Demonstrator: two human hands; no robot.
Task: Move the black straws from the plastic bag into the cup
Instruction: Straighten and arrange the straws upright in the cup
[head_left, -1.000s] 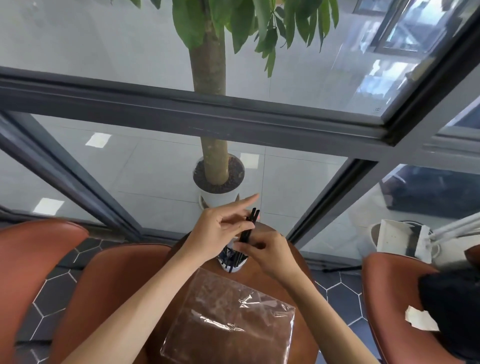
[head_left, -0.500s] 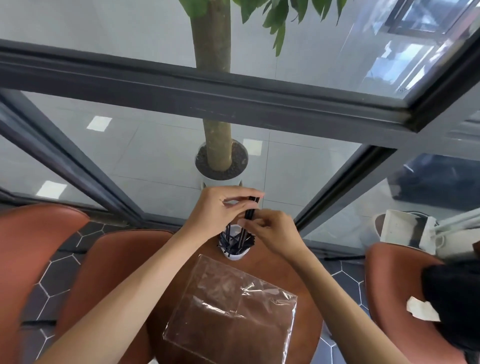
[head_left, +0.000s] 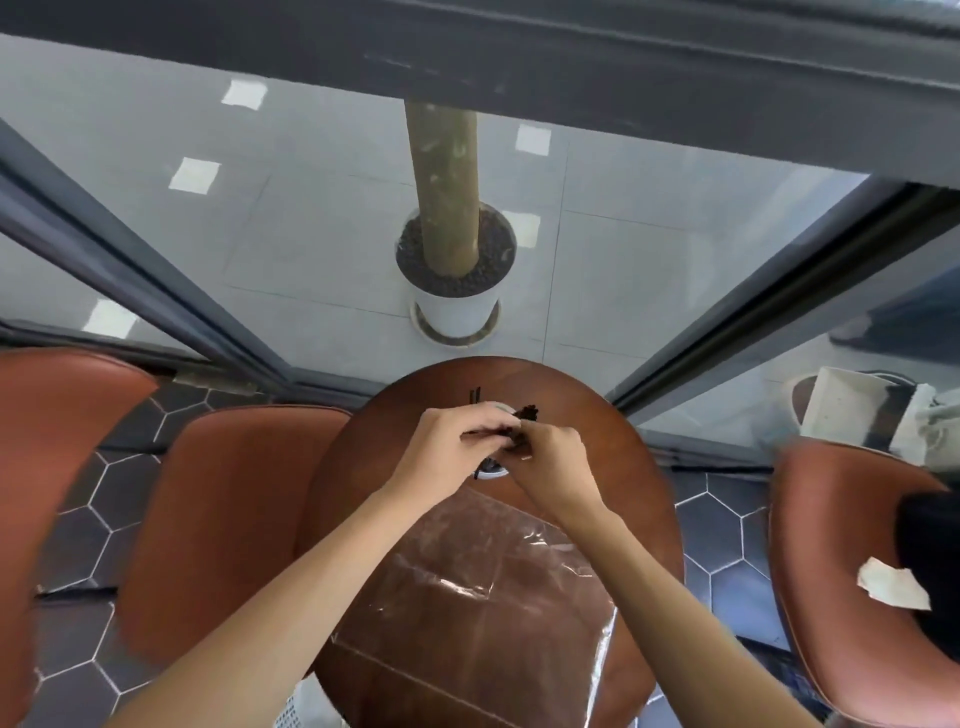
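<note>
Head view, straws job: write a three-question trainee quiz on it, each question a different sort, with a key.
1. True or false: the plastic bag lies flat on the round table, nearer the person than the cup.
2. Where are the hands? A) both over the cup, on the black straws; B) both on the bag; C) one on a chair.
3. Fill in: beyond the table, behind the glass, stands a white ____ holding a tree trunk.

Key
1. True.
2. A: the left hand and right hand meet above the cup.
3. Pot.
</note>
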